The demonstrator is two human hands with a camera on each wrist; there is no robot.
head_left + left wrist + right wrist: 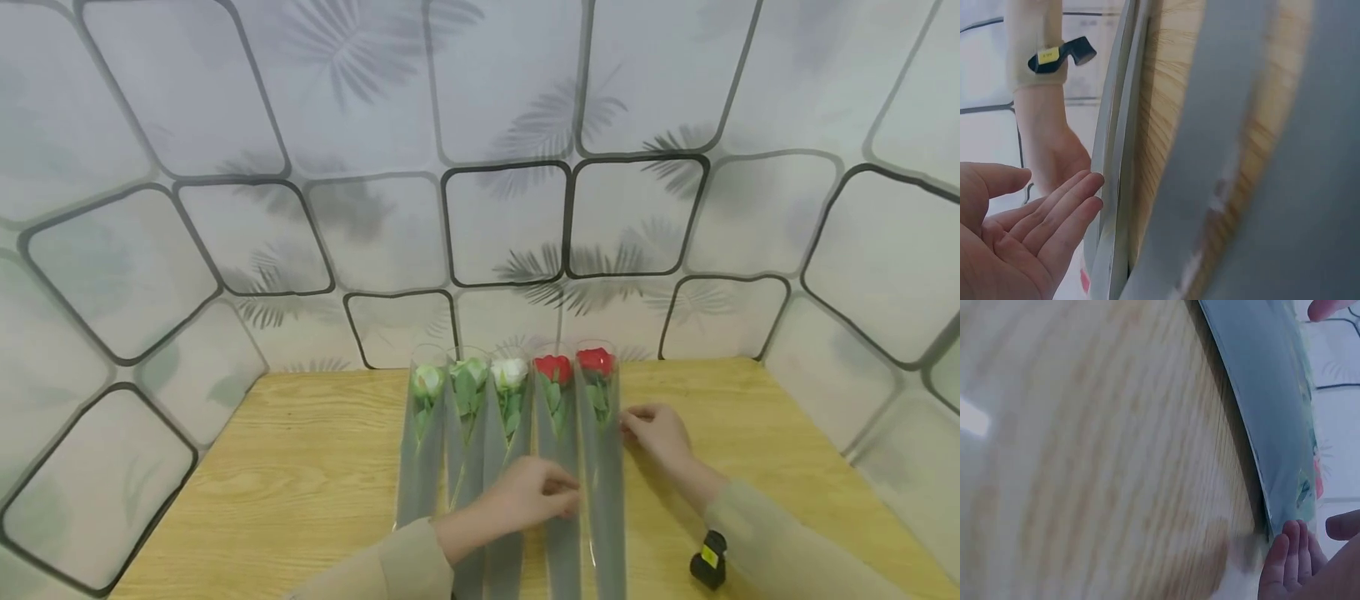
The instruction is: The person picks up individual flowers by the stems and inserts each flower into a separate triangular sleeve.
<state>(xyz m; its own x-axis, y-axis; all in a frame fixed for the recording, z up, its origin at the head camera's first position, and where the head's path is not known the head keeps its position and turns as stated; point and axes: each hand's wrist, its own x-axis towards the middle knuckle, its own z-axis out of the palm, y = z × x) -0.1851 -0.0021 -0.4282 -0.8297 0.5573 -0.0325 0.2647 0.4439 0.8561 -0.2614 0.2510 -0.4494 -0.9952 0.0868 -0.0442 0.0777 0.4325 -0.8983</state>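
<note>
Several wrapped single roses lie side by side in clear-and-grey sleeves: a pale green rose [428, 381], a second pale green rose [470, 372], a white rose [510, 372], a red rose [553, 368] and another red rose [596, 361] at the right end. My left hand [525, 493] is over the sleeves of the white and first red rose. Its fingers are extended and its thumb stands apart in the left wrist view, with nothing held. At the right edge of the end sleeve [1260, 406], my right hand [660, 433] has its straight fingertips against or very near the film.
The roses lie on a wooden table [300, 467], their blooms close to its back edge. A patterned fabric wall [390, 225] rises behind and along both sides. A black wrist camera [708, 560] with a yellow label sits at the right sleeve cuff.
</note>
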